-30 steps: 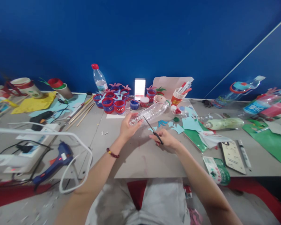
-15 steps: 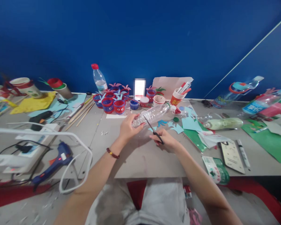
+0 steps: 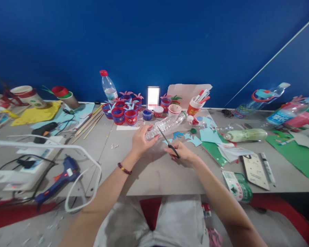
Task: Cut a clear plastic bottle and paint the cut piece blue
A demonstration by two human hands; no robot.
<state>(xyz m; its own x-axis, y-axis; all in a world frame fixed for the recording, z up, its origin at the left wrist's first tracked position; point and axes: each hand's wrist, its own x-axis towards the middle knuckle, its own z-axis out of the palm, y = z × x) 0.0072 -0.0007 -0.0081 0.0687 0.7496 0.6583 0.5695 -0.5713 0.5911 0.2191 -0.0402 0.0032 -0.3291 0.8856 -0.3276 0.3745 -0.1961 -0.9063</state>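
Note:
A clear ridged plastic bottle (image 3: 167,125) lies tilted above the middle of the table, its neck pointing to the back right. My left hand (image 3: 143,139) grips its near end, thumb in front and fingers behind. In my right hand (image 3: 181,153) is a pair of scissors (image 3: 172,148) with black handles. The blades point up and left and overlap the bottle's side; whether they have pierced it I cannot tell. Cut pieces of blue paper (image 3: 194,140) and a green bottle cap (image 3: 193,131) lie to the right of the bottle.
Several red and blue painted cups (image 3: 118,116) stand behind my left hand. A paper cup of pens (image 3: 194,105) is at the back. On the left are a blue glue gun (image 3: 69,169), a power strip (image 3: 45,161) and a looping white cable (image 3: 99,168). A greenish bottle (image 3: 247,136) lies right.

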